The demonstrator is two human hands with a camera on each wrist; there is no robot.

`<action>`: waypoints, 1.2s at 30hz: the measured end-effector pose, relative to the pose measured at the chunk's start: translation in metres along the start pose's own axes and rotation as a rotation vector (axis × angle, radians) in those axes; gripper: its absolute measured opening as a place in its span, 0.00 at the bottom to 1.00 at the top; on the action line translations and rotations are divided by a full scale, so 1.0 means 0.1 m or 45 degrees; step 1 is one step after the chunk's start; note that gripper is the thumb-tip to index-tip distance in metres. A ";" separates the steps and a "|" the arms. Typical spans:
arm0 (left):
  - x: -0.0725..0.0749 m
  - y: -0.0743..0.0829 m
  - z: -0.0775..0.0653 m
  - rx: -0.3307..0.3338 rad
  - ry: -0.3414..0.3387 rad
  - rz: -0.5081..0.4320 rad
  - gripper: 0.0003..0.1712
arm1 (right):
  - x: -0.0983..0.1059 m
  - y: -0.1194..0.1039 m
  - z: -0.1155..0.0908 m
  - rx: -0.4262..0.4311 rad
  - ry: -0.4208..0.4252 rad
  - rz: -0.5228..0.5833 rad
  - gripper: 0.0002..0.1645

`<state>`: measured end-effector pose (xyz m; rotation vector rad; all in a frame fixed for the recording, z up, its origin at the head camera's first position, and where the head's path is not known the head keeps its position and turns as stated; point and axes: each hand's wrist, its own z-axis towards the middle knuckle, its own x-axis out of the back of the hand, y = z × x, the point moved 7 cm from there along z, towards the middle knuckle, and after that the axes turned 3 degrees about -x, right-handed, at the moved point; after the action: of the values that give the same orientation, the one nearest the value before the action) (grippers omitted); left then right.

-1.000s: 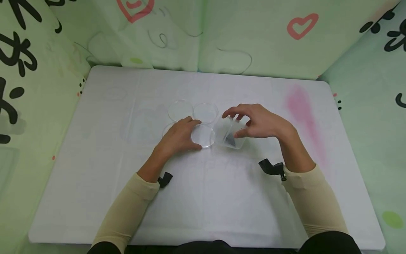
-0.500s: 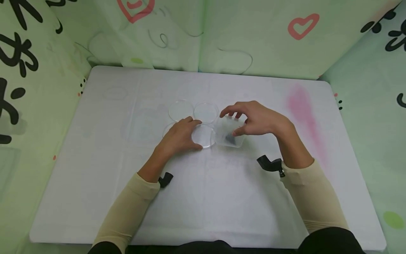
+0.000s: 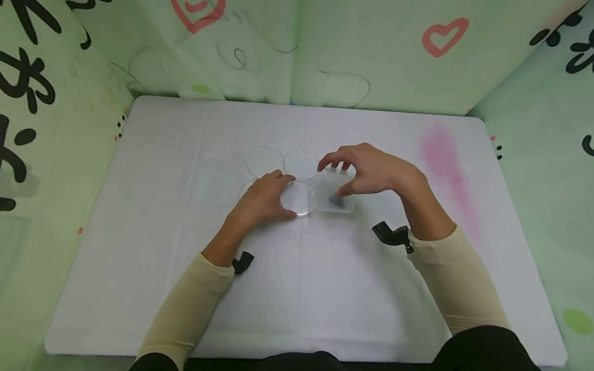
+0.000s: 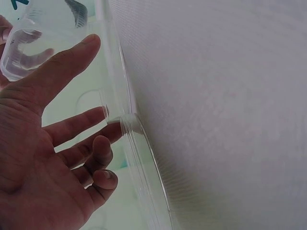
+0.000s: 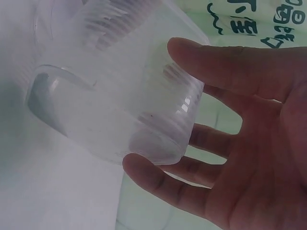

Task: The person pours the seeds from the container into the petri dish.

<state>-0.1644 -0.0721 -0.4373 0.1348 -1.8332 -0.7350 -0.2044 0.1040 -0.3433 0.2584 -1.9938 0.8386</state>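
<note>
My left hand (image 3: 263, 198) spans a clear, shallow round petri dish (image 3: 298, 199), with thumb and fingers at its rim. In the left wrist view its thumb is long and straight, and the fingertips meet the clear wall. Right of this dish, my right hand (image 3: 373, 169) grips a clear plastic box (image 3: 327, 198) by its sides, thumb nearest me and fingers on the far side. The box tilts toward the dishes. A small dark patch (image 3: 337, 200) shows inside it; what it is made of is too small to tell.
Two more clear dishes, a left one (image 3: 264, 161) and a right one (image 3: 301, 164), lie behind the held dish. Another dish (image 3: 243, 187) is partly hidden under my left hand. The white tabletop (image 3: 297, 288) bears a pink stain; green printed cloth walls (image 3: 380, 51) enclose it.
My right hand has moved slightly left and away from me, carrying the box closer to the dishes and changing its tilt. The left hand and dishes have stayed put.
</note>
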 end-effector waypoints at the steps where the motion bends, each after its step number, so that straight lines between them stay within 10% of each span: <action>1: 0.00 0.00 0.00 0.001 0.001 -0.002 0.49 | 0.00 -0.01 0.01 0.000 -0.006 -0.007 0.32; 36: -0.01 -0.02 0.00 0.015 0.004 -0.030 0.48 | 0.04 -0.16 0.16 -0.083 -0.140 -0.131 0.30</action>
<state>-0.1646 -0.0735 -0.4391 0.1658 -1.8360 -0.7401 -0.2100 0.0818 -0.3380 0.3729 -2.0873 0.7062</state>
